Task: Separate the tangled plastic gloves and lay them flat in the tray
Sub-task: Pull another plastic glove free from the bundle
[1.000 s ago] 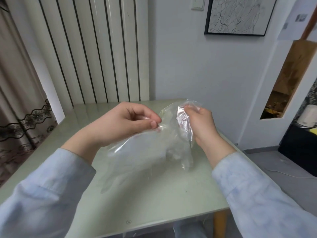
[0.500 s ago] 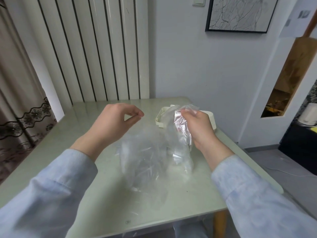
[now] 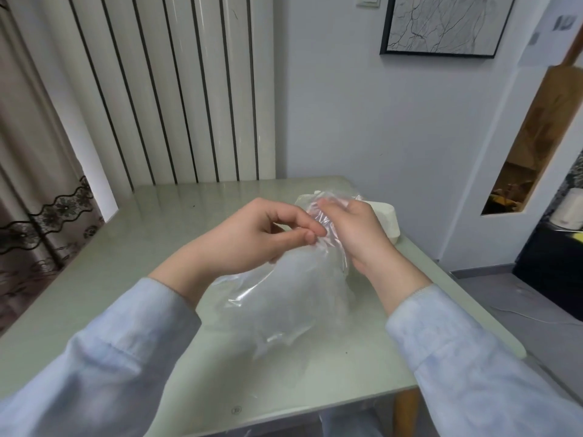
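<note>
A bunch of clear, crinkled plastic gloves (image 3: pixel 293 298) hangs in front of me above the pale green table (image 3: pixel 157 247). My right hand (image 3: pixel 353 234) grips the top of the bunch, with film bunched over its fingers. My left hand (image 3: pixel 252 238) pinches the film beside it with thumb and forefinger. The lower part of the gloves droops toward the tabletop. The white tray (image 3: pixel 388 222) sits at the table's far right, mostly hidden behind my right hand.
The table's right edge (image 3: pixel 473 310) and near edge (image 3: pixel 284 417) drop to a grey floor. A white radiator stands behind the table, a curtain at the left, and a dark cabinet at the right.
My left hand had let go and hovered open half a second ago; it has come back to the right and pinched the film beside my right hand. The bunch has shifted slightly.
</note>
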The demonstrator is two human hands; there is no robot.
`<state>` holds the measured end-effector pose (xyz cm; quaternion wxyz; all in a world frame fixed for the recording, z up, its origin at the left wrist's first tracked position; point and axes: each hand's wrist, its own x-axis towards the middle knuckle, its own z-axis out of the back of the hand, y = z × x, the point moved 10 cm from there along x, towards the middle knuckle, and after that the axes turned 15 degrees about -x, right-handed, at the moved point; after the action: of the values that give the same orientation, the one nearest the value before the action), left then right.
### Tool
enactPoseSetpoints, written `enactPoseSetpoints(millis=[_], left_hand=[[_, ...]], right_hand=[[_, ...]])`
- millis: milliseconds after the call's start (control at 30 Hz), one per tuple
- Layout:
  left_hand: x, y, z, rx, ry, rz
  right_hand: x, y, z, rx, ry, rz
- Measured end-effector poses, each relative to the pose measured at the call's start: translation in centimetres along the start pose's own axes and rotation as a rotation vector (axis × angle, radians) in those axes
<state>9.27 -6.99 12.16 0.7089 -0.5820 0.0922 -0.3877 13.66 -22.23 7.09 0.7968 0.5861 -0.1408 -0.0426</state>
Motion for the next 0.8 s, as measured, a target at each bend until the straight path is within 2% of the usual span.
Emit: enactPoseSetpoints(millis=[167, 333, 500, 600, 700, 800], left_hand=[[0.3, 0.9, 2.1, 0.091, -0.159, -0.062], [-0.2, 0.3, 4.0, 0.101, -0.356, -0.174], [-0.7, -0.3, 4.7, 0.101, -0.446, -0.238], [-0.9, -0.5, 4.7, 0.108, -0.465, -0.248], [-0.9, -0.5, 4.4, 0.112, -0.462, -0.251], [-1.1, -0.4, 4.7, 0.165, -0.511, -0.252]], right_hand=[[-1.6, 1.4, -2.7, -0.02, 0.279, 0.082], [-2.6, 2.5, -3.3, 0.058, 0.37, 0.079], [-3.6, 1.9, -4.2, 0.21, 0.48, -0.036], [-4.5, 2.5, -4.7, 0.244, 0.579, -0.016], [-4.5, 3.0, -4.6, 0.137, 0.555, 0.086], [-3.7, 2.4, -4.0, 0.09, 0.48, 0.099]])
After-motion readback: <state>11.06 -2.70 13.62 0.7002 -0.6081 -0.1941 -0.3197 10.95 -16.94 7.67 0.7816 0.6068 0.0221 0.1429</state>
